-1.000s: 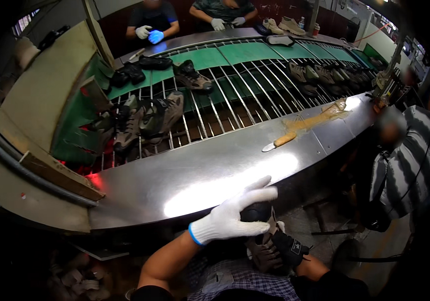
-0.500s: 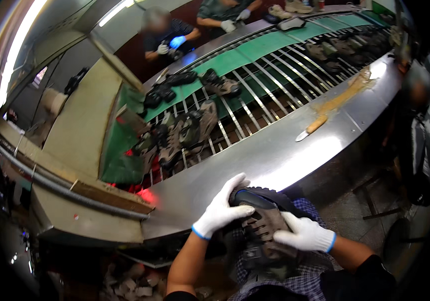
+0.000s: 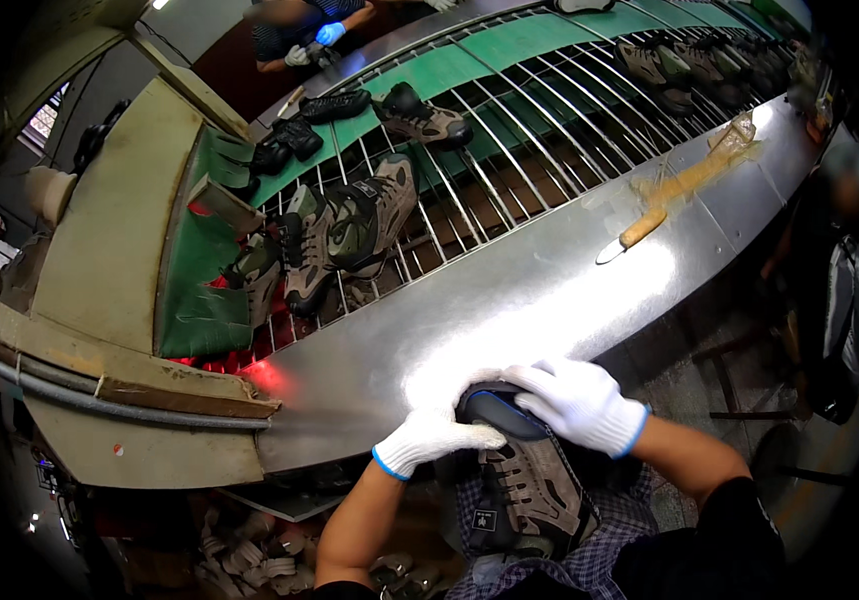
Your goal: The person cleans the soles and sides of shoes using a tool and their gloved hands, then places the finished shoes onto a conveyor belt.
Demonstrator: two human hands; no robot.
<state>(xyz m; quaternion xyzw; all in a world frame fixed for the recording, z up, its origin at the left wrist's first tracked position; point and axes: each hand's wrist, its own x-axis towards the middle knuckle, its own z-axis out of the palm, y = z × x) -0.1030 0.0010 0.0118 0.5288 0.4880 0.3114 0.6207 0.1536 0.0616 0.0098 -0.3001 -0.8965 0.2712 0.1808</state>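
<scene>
A brown and black sports shoe [image 3: 539,480] is held over my lap, in front of the metal table edge. Its upper end is dark with a blue edge; lace loops run down the side towards me. My left hand [image 3: 439,430], in a white knitted glove, grips that dark end, thumb on the near side and fingers behind. My right hand [image 3: 579,405], gloved likewise, lies over the same end from the right, fingers together and bent onto it; its thumb is hidden.
A steel ledge [image 3: 429,310] borders a roller conveyor carrying several brown shoes [image 3: 359,215] and a green belt [image 3: 509,60]. A knife [image 3: 629,240] lies on glue-stained ledge. At left is a machine housing [image 3: 114,240] with red glow. A co-worker [image 3: 299,35] works across; another person [image 3: 839,210] stands right.
My right hand has moved from the shoe's side up onto its dark end. My left hand keeps hold there. The view has tilted down, so the conveyor appears higher.
</scene>
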